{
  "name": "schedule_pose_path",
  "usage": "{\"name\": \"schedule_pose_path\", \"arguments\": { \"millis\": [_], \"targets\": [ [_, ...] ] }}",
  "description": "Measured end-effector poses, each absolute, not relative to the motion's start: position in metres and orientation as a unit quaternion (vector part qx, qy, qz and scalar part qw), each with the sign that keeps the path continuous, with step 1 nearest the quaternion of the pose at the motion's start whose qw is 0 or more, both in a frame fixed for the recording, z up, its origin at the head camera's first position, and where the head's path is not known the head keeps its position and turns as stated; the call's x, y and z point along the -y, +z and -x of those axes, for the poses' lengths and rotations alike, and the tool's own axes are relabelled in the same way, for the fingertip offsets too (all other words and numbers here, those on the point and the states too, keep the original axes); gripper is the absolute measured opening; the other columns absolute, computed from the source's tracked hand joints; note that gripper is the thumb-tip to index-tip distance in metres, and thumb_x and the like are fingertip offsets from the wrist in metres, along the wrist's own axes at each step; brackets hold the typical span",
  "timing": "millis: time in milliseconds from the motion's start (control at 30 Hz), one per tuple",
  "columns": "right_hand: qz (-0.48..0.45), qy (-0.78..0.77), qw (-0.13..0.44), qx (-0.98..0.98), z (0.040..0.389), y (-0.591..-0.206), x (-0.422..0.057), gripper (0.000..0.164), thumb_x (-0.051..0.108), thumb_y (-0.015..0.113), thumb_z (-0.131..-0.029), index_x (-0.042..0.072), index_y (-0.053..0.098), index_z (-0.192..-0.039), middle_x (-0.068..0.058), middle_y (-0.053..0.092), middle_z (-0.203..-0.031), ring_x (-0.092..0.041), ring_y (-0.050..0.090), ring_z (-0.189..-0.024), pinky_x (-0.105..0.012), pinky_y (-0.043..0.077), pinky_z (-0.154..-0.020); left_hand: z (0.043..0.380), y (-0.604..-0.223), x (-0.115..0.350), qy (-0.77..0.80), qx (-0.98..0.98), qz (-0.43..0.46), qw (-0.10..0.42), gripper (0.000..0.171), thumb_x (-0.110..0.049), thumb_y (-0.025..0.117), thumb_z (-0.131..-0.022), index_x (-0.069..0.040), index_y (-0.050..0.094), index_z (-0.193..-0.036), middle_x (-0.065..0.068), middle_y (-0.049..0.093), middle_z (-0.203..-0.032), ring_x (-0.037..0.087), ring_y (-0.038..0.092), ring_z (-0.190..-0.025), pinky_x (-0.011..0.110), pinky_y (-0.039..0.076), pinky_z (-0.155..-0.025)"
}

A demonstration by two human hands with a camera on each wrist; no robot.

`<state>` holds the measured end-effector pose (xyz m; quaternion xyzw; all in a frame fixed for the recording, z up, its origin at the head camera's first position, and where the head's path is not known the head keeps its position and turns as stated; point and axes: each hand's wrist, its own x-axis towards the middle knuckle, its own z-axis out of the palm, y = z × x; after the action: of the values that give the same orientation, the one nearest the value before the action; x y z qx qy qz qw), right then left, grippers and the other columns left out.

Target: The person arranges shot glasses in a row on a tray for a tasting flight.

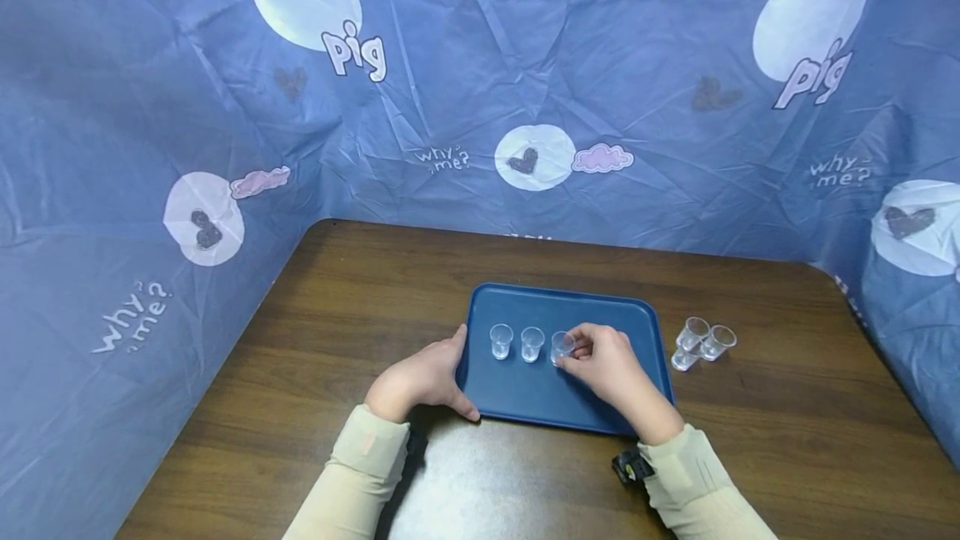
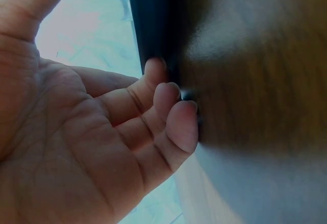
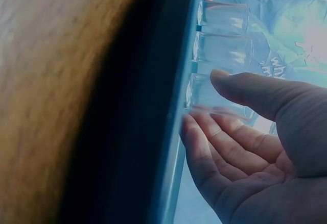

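Observation:
On the blue tray (image 1: pixel 540 398) three small clear shot glasses stand in a row: a left one (image 1: pixel 501 342), a middle one (image 1: pixel 532 345) and a right one (image 1: pixel 560 348). My right hand (image 1: pixel 609 363) pinches the right shot glass (image 3: pixel 202 92) between thumb and fingers; its base is at the tray surface. At the tray's front left corner rests my left hand (image 1: pixel 423 375), its thumb along the front edge and its fingers against the left side. In the left wrist view, the left hand's fingertips (image 2: pixel 181 127) lie relaxed and slightly bent by the tray's edge.
Right of the tray, three more clear shot glasses (image 1: pixel 717 342) stand close together on the brown wooden table (image 1: pixel 360 298). A blue printed cloth (image 1: pixel 450 90) hangs behind the table and along its sides.

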<state>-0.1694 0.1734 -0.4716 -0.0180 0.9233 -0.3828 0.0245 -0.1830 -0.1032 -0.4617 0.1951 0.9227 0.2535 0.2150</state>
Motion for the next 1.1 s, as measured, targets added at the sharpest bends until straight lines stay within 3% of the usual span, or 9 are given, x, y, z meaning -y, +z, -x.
{"name": "schedule_pose_path", "arguments": {
  "millis": [433, 1100],
  "targets": [
    [0.033, -0.391, 0.009, -0.92, 0.161, -0.461, -0.189, 0.029, 0.003, 0.083, -0.083, -0.004, 0.071, -0.108, -0.011, 0.072, -0.097, -0.022, 0.069, -0.088, -0.038, 0.058, -0.077, 0.184, -0.464, 0.103, 0.265, -0.92, -0.205, 0.202, 0.137, -0.031, 0.101, -0.06, 0.014, 0.014, -0.156, 0.031, 0.039, -0.151, 0.036, 0.042, -0.139, 0.042, 0.034, -0.113],
    [0.024, -0.387, -0.074, -0.919, 0.143, -0.432, -0.246, 0.034, 0.007, 0.078, -0.091, -0.007, 0.067, -0.12, -0.022, 0.07, -0.109, -0.031, 0.07, -0.096, -0.041, 0.058, -0.082, 0.184, -0.463, 0.104, 0.253, -0.924, -0.191, 0.213, 0.136, -0.034, 0.1, -0.062, 0.01, 0.014, -0.158, 0.028, 0.035, -0.156, 0.035, 0.038, -0.141, 0.043, 0.032, -0.114]
  ]
}}
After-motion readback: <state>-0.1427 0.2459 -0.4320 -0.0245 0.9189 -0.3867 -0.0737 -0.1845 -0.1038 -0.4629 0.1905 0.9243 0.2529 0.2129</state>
